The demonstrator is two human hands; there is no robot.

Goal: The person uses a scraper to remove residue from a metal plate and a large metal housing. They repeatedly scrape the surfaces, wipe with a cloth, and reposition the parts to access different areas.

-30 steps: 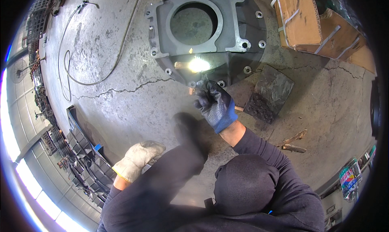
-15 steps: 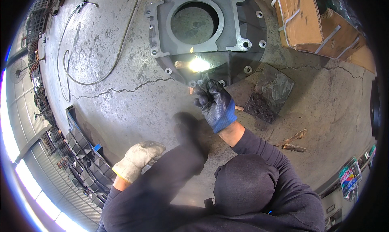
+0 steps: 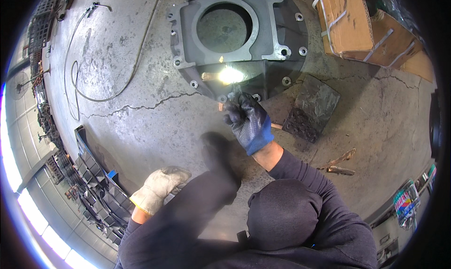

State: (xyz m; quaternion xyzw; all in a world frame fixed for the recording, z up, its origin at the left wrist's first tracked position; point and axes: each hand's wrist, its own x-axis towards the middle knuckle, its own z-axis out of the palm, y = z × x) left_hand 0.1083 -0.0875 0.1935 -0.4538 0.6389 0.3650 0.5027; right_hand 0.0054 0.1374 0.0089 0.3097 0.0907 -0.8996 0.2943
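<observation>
My right hand (image 3: 248, 118), in a dark glove with a blue cuff, is closed at the near edge of a big grey metal casting (image 3: 271, 34). What its fingers grip is hidden and washed out. Just beyond the fingertips a dazzling white glare (image 3: 231, 75) lights the casting's lower face. A brown strip (image 3: 210, 76) shows left of the glare, and a small copper-coloured piece (image 3: 221, 106) lies by the fingers. My left hand (image 3: 157, 189), in a cream work glove, rests on my dark-clothed left leg with its fingers laid forward, apparently holding nothing.
A dark square slab (image 3: 311, 108) lies right of my right hand, with wood scraps (image 3: 341, 169) nearer. Cardboard boxes (image 3: 347, 24) stand at the upper right. A hose (image 3: 136, 67) loops across the cracked floor. Black ribbed parts (image 3: 96, 182) line the left.
</observation>
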